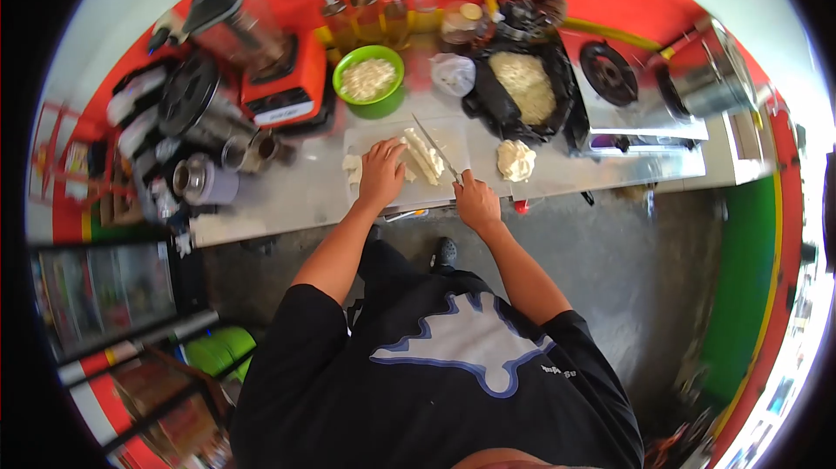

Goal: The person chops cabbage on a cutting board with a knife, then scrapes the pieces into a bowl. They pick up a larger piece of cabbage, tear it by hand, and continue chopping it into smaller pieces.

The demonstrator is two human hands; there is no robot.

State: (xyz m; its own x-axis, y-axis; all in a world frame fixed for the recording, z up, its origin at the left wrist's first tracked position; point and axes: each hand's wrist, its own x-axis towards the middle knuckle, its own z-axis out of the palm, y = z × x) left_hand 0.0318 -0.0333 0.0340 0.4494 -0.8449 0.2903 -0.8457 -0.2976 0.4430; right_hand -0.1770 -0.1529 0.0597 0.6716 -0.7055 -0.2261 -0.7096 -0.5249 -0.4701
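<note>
My right hand (477, 201) is closed round the handle of a knife (433, 145), whose blade points away and to the left over a pale cutting board (455, 133). Just left of the blade lie white, cheese-like strips (423, 158). My left hand (381, 175) rests on the board to the left of the strips, fingers stretched forward; its fingertips are close to them, though contact is hard to make out. Smaller white pieces (352, 166) lie at the board's left side. A white lump (515, 161) sits on the counter right of the board.
Behind the board stands a green bowl (402, 88) of white pieces. A red-based blender (283, 90) and a steel cup (188, 180) are to the left. At right are an open black bag (564, 94) with pale contents and a stove (640, 125). Bottles (366, 12) line the wall.
</note>
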